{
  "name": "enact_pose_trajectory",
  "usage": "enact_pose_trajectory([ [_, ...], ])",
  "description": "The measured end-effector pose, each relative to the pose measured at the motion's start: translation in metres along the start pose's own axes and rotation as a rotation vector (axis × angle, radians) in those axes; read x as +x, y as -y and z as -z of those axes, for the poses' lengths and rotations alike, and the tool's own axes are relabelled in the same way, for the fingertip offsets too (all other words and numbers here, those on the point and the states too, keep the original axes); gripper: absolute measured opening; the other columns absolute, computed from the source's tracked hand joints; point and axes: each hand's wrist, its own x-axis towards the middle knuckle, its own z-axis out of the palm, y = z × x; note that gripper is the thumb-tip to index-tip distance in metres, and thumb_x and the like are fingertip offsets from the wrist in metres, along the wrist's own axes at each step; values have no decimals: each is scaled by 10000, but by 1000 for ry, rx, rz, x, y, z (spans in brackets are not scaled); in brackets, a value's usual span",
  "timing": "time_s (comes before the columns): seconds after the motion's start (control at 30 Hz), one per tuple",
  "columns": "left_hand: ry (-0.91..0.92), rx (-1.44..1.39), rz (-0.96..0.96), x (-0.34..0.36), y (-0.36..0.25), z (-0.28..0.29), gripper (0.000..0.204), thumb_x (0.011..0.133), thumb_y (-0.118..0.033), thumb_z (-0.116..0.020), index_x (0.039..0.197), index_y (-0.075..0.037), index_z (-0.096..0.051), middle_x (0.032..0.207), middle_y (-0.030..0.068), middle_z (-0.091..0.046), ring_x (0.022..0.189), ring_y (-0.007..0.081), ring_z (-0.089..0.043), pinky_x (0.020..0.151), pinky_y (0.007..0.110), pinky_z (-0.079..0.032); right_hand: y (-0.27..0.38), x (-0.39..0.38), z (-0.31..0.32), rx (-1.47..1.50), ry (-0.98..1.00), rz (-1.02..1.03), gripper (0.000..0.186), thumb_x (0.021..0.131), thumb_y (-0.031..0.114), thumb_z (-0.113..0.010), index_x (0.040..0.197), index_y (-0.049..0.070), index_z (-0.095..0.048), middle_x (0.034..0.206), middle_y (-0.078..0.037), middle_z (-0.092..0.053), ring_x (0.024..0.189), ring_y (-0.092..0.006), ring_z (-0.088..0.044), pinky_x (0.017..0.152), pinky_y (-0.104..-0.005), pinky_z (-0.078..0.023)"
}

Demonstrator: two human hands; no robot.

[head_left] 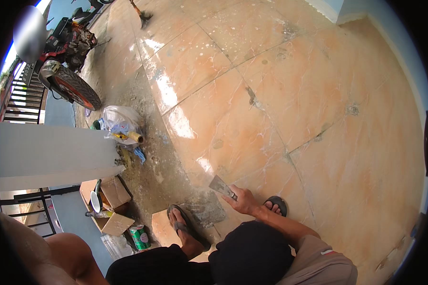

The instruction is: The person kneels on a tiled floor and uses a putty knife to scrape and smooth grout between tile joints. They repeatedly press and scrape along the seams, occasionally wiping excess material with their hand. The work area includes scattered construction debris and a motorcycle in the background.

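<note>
My right hand (pixel 243 200) is closed round the handle of a putty knife (pixel 220 185). Its flat, greyish blade points up and left, over the edge of the tiled floor (pixel 252 156). Whether the blade touches the tile cannot be made out. Below the blade lies a rough, dark grey patch (pixel 205 209) of bare floor. A sandalled foot (pixel 180 221) stands left of that patch, and another sandalled foot (pixel 277 205) is just right of my hand. My left hand is not in view; blurred bare skin fills the lower left corner.
An opened cardboard box (pixel 115 192) holds a white-headed tool and other items. Beside it stands a green can (pixel 139 236). A white plastic bag (pixel 121 118) lies by a pale pillar (pixel 52 154). A motorcycle (pixel 69 66) is parked behind; a pale blue wall (pixel 394 47) borders the right.
</note>
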Motion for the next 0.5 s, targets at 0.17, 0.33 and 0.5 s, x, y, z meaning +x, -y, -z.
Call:
enact_pose_trajectory([
  [0.17, 16, -18, 8, 8, -7, -6, 725, 986, -431, -633, 1486, 76, -493, 1434, 284, -586, 1212, 360, -634, 1088, 501, -460, -15, -9, 32, -18, -113, -108, 360, 991, 380, -726, 1109, 48, -651, 783, -224, -701, 760, -454, -714, 633, -488, -551],
  [0.33, 6, -31, 4, 13, -17, -14, 712, 983, -417, -632, 1481, 74, -497, 1424, 283, -590, 1199, 357, -637, 1076, 497, -465, -11, -30, 50, 38, -254, -135, 311, 996, 322, -726, 1080, 32, -646, 741, -215, -678, 717, -441, -710, 615, -456, -538],
  [0.5, 30, -22, 24, -1, -11, -17, 698, 981, -403, -631, 1476, 72, -502, 1414, 281, -594, 1185, 355, -641, 1065, 492, -471, -11, -60, 38, 39, -315, -203, 355, 978, 302, -741, 1161, 8, -663, 879, -254, -714, 836, -410, -748, 704, -442, -568],
])
